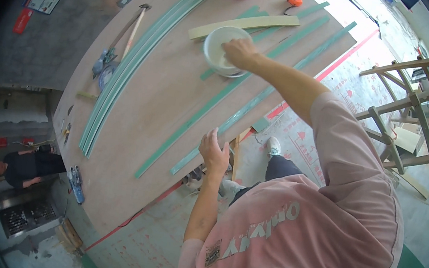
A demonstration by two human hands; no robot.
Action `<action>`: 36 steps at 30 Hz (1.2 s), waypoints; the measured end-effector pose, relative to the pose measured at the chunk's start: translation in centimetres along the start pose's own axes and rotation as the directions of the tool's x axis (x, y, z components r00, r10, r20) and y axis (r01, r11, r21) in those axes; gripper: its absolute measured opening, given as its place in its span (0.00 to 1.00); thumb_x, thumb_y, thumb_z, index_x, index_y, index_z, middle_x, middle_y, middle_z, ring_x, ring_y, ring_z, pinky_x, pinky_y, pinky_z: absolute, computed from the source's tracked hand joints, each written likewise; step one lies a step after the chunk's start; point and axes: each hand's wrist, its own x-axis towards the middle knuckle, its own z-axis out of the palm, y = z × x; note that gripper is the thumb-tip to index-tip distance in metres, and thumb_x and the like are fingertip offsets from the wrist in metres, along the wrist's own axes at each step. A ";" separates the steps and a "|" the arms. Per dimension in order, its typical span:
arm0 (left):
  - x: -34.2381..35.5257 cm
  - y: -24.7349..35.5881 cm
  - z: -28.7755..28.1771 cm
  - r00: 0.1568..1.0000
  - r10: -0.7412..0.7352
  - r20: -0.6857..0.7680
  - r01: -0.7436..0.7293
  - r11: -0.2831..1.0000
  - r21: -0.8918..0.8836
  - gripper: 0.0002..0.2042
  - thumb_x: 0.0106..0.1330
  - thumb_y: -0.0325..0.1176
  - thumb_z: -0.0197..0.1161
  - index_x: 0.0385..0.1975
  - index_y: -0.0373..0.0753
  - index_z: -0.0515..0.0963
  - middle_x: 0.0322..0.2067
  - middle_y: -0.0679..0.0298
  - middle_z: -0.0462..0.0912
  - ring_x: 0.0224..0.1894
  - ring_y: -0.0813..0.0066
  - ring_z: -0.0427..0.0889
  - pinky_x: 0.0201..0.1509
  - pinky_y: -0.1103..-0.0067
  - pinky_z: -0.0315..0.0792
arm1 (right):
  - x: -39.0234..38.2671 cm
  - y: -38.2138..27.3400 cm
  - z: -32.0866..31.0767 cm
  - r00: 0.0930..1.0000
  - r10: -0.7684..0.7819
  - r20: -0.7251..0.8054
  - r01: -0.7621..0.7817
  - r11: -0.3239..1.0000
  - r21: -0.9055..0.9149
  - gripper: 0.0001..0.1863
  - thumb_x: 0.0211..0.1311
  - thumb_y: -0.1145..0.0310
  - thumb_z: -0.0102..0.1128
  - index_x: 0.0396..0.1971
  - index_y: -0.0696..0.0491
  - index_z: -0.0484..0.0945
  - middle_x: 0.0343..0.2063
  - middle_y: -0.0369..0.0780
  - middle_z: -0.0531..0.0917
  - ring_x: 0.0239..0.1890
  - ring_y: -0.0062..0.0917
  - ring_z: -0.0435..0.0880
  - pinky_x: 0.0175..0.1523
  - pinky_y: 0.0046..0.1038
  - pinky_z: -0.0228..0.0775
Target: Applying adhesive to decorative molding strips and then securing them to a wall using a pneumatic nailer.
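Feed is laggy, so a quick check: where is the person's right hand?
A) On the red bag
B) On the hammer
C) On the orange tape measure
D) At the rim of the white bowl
D: the right hand reaches into the white bowl on the plywood table.

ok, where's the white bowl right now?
Head view, upper centre: the white bowl sits on the plywood table, under the right hand, beside the cream strip.
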 end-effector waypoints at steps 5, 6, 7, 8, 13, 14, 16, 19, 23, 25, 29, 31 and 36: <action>3.8 3.1 3.0 0.995 -0.012 0.096 0.002 0.995 0.103 0.34 0.58 0.33 0.68 0.66 0.39 0.65 0.63 0.51 0.69 0.67 0.50 0.65 0.70 0.56 0.55 | -0.4 0.4 0.9 0.990 -0.126 0.060 0.127 0.992 -0.006 0.12 0.65 0.59 0.57 0.34 0.49 0.86 0.35 0.44 0.88 0.42 0.36 0.88 0.44 0.37 0.77; 4.5 3.5 3.7 0.994 0.009 0.112 -0.020 0.995 0.094 0.34 0.58 0.33 0.68 0.66 0.39 0.65 0.63 0.51 0.69 0.67 0.50 0.65 0.70 0.56 0.55 | -1.2 0.4 -0.1 0.985 -0.150 0.091 0.150 0.989 0.002 0.13 0.65 0.57 0.57 0.34 0.48 0.87 0.34 0.42 0.88 0.42 0.35 0.88 0.45 0.37 0.76; 5.1 3.7 4.0 0.989 -0.005 0.147 -0.012 0.993 0.116 0.34 0.58 0.33 0.67 0.66 0.39 0.64 0.63 0.51 0.69 0.67 0.50 0.64 0.70 0.56 0.54 | -2.1 0.1 -1.6 0.985 -0.163 0.053 0.162 0.987 0.021 0.15 0.66 0.54 0.57 0.36 0.48 0.86 0.33 0.42 0.88 0.41 0.36 0.86 0.47 0.38 0.74; 5.5 4.0 4.3 0.983 -0.020 0.184 -0.006 0.991 0.136 0.33 0.58 0.33 0.67 0.66 0.38 0.64 0.63 0.51 0.69 0.68 0.50 0.64 0.71 0.56 0.54 | -3.1 0.1 -3.1 0.985 -0.173 0.017 0.172 0.984 0.038 0.17 0.66 0.51 0.56 0.37 0.47 0.86 0.32 0.42 0.87 0.41 0.36 0.85 0.48 0.39 0.72; 7.5 3.2 5.5 0.977 0.079 0.197 -0.123 0.968 0.220 0.32 0.57 0.30 0.63 0.65 0.38 0.65 0.60 0.51 0.71 0.64 0.51 0.68 0.67 0.54 0.58 | -12.0 4.4 -6.3 0.935 0.016 -0.354 0.151 0.885 0.441 0.19 0.66 0.50 0.59 0.39 0.53 0.82 0.37 0.44 0.84 0.41 0.38 0.81 0.48 0.39 0.71; 7.6 2.8 5.4 0.980 0.070 0.184 -0.111 0.968 0.225 0.32 0.56 0.29 0.63 0.65 0.38 0.65 0.58 0.51 0.73 0.62 0.50 0.70 0.66 0.54 0.59 | -13.9 5.8 -5.8 0.948 0.100 -0.302 0.067 0.865 0.497 0.20 0.67 0.49 0.57 0.38 0.53 0.83 0.35 0.46 0.84 0.41 0.40 0.82 0.48 0.41 0.71; 8.4 2.2 5.5 0.981 0.086 0.171 -0.122 0.969 0.213 0.32 0.55 0.28 0.62 0.64 0.38 0.65 0.57 0.50 0.74 0.61 0.50 0.71 0.65 0.54 0.59 | -17.3 9.2 -4.5 0.944 0.304 -0.126 -0.181 0.800 0.572 0.20 0.68 0.50 0.56 0.37 0.54 0.82 0.32 0.48 0.84 0.39 0.41 0.83 0.47 0.42 0.73; 8.7 1.9 5.2 0.971 0.112 0.213 -0.158 0.964 0.214 0.32 0.56 0.27 0.62 0.64 0.38 0.65 0.54 0.50 0.76 0.59 0.50 0.73 0.64 0.54 0.60 | -21.8 14.3 -1.2 0.825 0.535 0.183 -0.463 0.453 0.762 0.19 0.70 0.55 0.56 0.39 0.58 0.82 0.32 0.48 0.86 0.38 0.35 0.86 0.44 0.37 0.75; 8.8 4.4 2.7 0.951 0.111 0.289 -0.148 0.983 0.108 0.38 0.53 0.27 0.62 0.68 0.34 0.59 0.42 0.52 0.81 0.49 0.53 0.79 0.63 0.57 0.59 | -23.5 17.4 2.8 0.686 0.578 0.441 -0.607 0.122 0.785 0.19 0.72 0.58 0.55 0.46 0.59 0.81 0.38 0.47 0.86 0.42 0.32 0.85 0.46 0.37 0.76; 8.8 7.5 0.5 0.945 0.076 0.318 -0.114 0.988 0.102 0.38 0.53 0.27 0.62 0.68 0.34 0.59 0.41 0.54 0.80 0.48 0.54 0.79 0.64 0.58 0.59 | -22.8 19.1 4.5 0.547 0.522 0.654 -0.571 -0.338 0.748 0.23 0.72 0.60 0.54 0.59 0.58 0.73 0.50 0.48 0.83 0.47 0.34 0.84 0.52 0.37 0.77; 9.0 14.0 -5.1 0.925 -0.027 0.379 -0.046 0.982 0.183 0.38 0.52 0.27 0.63 0.68 0.34 0.60 0.37 0.59 0.79 0.47 0.57 0.79 0.66 0.59 0.57 | -20.3 23.0 4.8 0.669 0.322 0.669 -0.337 -0.671 0.660 0.28 0.73 0.62 0.52 0.69 0.54 0.61 0.60 0.46 0.76 0.53 0.37 0.81 0.59 0.37 0.74; 9.1 16.2 -7.4 0.935 -0.067 0.347 -0.018 0.971 0.238 0.40 0.48 0.25 0.64 0.69 0.38 0.61 0.36 0.61 0.79 0.46 0.60 0.76 0.67 0.61 0.56 | -18.7 25.5 3.7 0.914 0.072 0.399 -0.193 -0.788 0.584 0.30 0.75 0.65 0.51 0.73 0.51 0.54 0.64 0.43 0.72 0.57 0.39 0.79 0.62 0.36 0.72; 12.3 26.1 -12.3 0.941 -0.252 0.227 0.180 0.938 0.296 0.40 0.47 0.23 0.61 0.68 0.38 0.63 0.38 0.59 0.77 0.49 0.60 0.72 0.65 0.63 0.59 | -16.1 29.7 -0.1 0.978 -0.130 0.164 -0.186 -0.900 0.393 0.28 0.75 0.67 0.50 0.72 0.48 0.56 0.60 0.41 0.75 0.58 0.39 0.79 0.61 0.36 0.75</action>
